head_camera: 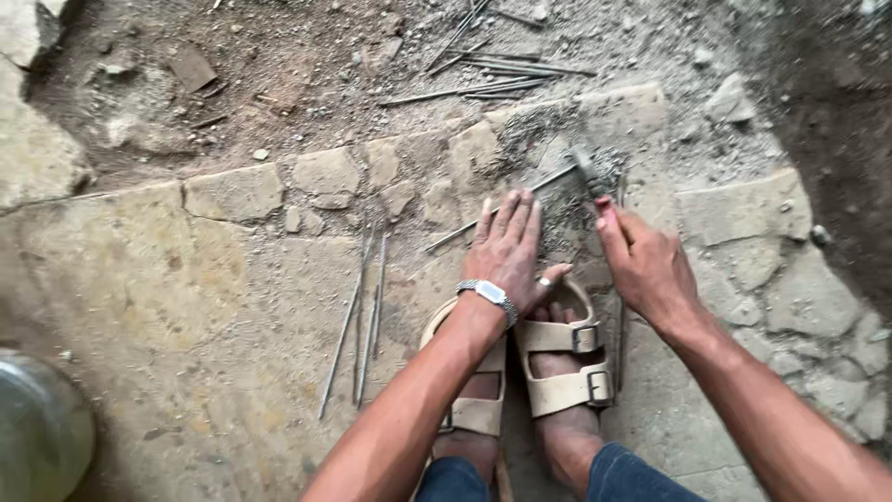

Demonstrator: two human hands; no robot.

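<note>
Fingers (pixel 509 216) flat on metal rod (pixel 483 219)

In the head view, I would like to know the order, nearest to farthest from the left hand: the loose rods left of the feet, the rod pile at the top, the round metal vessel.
1. The thin grey metal rods lying on the stone slab, just left of the left hand.
2. The pile of grey rods in the dirt, above it.
3. The round shiny metal vessel, at the bottom-left corner.

We see a thin grey metal rod (pixel 502 206) lying flat and slantwise on the cracked stone slab (pixel 186 307), near its far edge. A small hammer (pixel 585 170), blurred, stands over the rod's upper end amid grey dust.
</note>
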